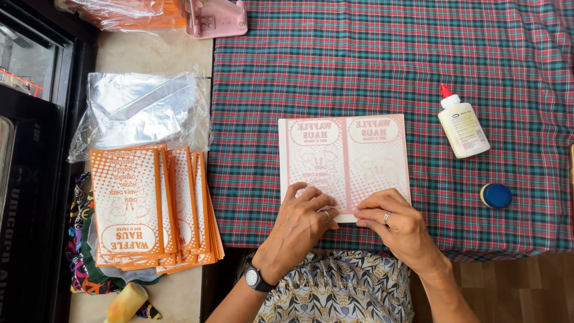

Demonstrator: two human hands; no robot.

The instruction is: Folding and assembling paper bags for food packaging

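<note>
A pale pink-and-white printed paper sheet lies flat on the plaid tablecloth in front of me. My left hand presses on its near edge with fingers bent, a ring on one finger and a watch on the wrist. My right hand pinches the same near edge just to the right, also wearing a ring. Both hands touch each other at the sheet's bottom middle.
A stack of orange printed paper bags lies at left on a beige counter, with clear plastic wrap behind it. A white glue bottle with a red tip and a blue round cap sit at right. A pink object is at the top.
</note>
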